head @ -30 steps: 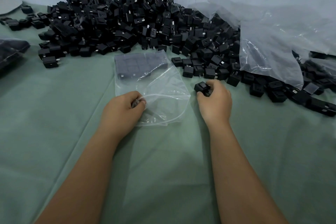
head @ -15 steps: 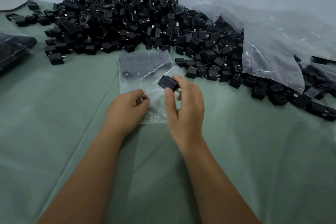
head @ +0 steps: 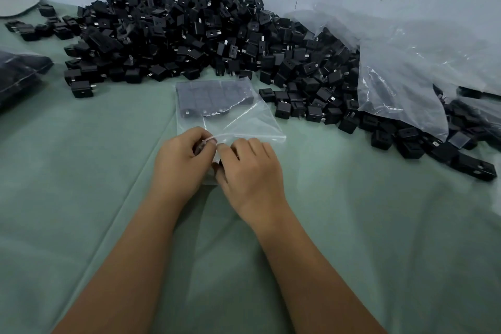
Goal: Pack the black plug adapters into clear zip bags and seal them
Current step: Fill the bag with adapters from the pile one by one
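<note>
Right at the near edge of the clear zip bag (head: 238, 122), both the left hand (head: 180, 163) and right hand (head: 249, 171) pinch its open mouth. Adapters packed inside (head: 214, 97) sit at the bag's far end, on the green cloth (head: 81, 171). Just behind is the huge pile of black plug adapters (head: 203, 35), with a big loose plastic bag (head: 406, 76) off to the right.

No text, label or number is readable on any surface here

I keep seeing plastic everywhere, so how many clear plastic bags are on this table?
3 that I can tell. A small zip bag lies under both hands, a big crumpled bag spills adapters at the right, and a filled bag sits at the left edge. More may be hidden.
</note>
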Demonstrator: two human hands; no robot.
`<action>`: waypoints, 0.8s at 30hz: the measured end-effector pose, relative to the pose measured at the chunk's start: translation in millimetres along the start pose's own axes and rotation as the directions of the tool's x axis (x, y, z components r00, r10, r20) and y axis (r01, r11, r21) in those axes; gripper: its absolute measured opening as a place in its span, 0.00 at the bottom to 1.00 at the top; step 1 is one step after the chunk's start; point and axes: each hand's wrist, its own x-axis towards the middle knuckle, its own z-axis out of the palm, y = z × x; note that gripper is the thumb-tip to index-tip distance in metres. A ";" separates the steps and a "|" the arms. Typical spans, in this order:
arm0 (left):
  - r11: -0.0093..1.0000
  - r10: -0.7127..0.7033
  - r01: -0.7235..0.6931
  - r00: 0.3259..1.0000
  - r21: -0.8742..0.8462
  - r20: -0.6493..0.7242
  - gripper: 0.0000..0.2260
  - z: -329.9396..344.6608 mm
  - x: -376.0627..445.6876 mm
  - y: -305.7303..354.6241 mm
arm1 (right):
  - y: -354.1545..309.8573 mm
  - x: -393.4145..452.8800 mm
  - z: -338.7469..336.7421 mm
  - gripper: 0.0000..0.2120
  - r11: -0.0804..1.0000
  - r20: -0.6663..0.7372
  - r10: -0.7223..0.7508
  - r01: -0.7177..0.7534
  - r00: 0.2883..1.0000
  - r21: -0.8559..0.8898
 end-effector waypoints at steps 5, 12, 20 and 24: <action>0.997 0.029 -0.034 0.996 -0.065 -0.087 0.07 -0.8 -3.6 2.2 | -4.3 0.4 -2.6 0.03 0.985 0.036 0.149 -0.151 0.988 0.079; 0.995 0.066 -0.072 0.993 -0.062 -0.102 0.04 0.6 -5.8 5.3 | 0.5 3.5 -6.4 0.07 0.957 0.172 0.286 -0.291 0.943 0.006; 0.996 0.079 -0.083 0.991 -0.027 -0.107 0.05 0.2 -5.2 6.6 | 3.2 -0.3 -10.2 0.09 0.929 0.324 0.253 -0.322 0.912 0.182; 0.996 0.085 -0.089 0.991 -0.028 -0.108 0.05 0.0 -6.0 7.1 | 4.5 -1.6 -6.3 0.07 0.944 0.364 0.223 -0.293 0.904 0.151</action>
